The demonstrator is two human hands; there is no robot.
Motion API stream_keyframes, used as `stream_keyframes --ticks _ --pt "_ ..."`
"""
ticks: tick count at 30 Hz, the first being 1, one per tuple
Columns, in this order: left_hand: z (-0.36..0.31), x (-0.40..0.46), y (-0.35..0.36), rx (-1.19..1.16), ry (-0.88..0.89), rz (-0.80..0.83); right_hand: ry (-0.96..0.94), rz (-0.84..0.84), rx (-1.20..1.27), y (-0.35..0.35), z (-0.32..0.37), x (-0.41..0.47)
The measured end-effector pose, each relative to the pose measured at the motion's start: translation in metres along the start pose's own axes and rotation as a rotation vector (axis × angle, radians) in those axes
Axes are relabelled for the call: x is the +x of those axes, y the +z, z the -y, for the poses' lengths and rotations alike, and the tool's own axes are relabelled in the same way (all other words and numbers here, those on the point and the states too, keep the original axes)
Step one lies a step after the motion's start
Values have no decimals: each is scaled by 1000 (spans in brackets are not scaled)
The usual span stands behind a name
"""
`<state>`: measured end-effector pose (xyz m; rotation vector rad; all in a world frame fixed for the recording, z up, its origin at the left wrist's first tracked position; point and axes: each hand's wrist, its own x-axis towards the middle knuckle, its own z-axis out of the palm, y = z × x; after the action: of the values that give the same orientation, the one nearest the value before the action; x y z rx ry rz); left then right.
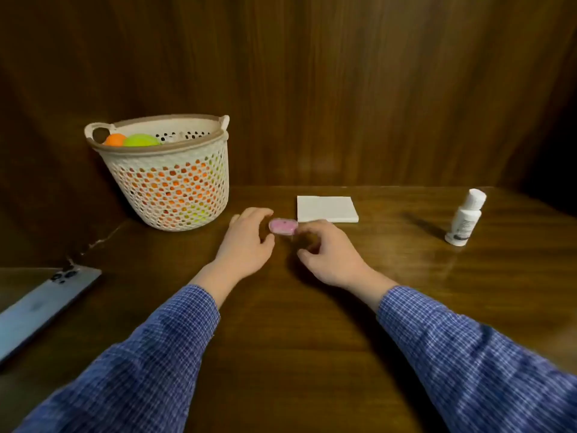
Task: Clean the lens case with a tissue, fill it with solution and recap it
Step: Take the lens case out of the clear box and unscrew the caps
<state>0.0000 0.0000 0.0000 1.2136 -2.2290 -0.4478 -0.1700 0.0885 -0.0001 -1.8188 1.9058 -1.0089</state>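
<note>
The wooden worktop [312,323] is showing a smooth, glossy sheen. The perforated basket [175,189] is looking like matt plastic, the bottle [465,217] smooth plastic, the tissue [326,208] soft matt paper, the sleeves [162,345] checked cloth.

Wooden table [312,339] bears basket [175,189], tissue [326,208], bottle [466,217], phone [43,304].

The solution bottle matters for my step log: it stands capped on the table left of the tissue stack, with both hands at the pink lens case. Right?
Not quite. The head view shows the solution bottle right of the tissue stack. The rest holds.
</note>
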Motion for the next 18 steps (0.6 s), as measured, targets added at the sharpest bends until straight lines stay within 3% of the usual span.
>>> stream_keyframes --ticks 7,18 --pt "9 9 14 28 92 81 19 11 -88 14 -3 41" --pt "-4 -16 -1 27 207 58 -50 17 -212 4 -1 14"
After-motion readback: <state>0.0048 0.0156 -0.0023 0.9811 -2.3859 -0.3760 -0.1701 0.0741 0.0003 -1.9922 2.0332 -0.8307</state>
